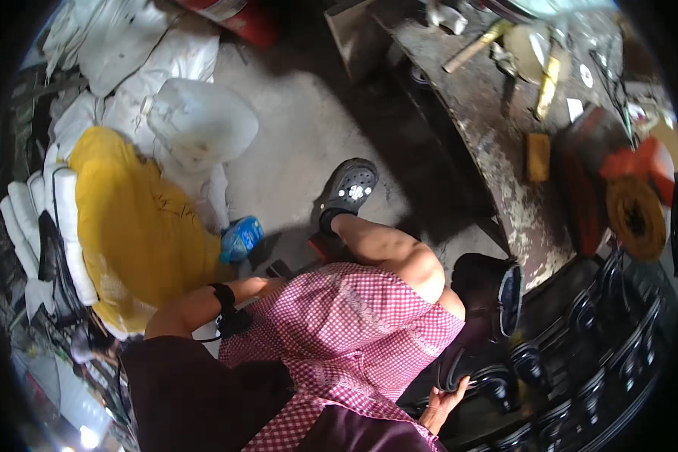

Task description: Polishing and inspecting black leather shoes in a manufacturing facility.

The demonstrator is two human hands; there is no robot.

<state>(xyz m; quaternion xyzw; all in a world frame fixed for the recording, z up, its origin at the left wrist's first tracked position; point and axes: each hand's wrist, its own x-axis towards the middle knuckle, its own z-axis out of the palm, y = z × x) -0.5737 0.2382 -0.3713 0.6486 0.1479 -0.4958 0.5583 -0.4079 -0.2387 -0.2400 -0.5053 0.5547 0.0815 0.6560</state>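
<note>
My right hand [443, 407] is low on the right, its fingers and thumb round the end of a black boot [486, 290]. The boot's wide shaft stands beside my bare knee, with its dark lining showing at the opening. On the left, my forearm with a black wristband reaches forward along my lap. My left hand [267, 285] is mostly hidden at the edge of the red-and-white checked apron [369, 316], so its fingers do not show. A small dark object [280, 269] lies close to it; I cannot make out its kind.
Right of my knees, a rack [550, 361] holds several glossy black boots or shoe parts. A worn bench [497, 151] carries hammers, a yellow block [537, 157] and a tape roll [635, 217]. Left are a yellow sack [128, 226], a clear jug [200, 120] and a blue packet [241, 238].
</note>
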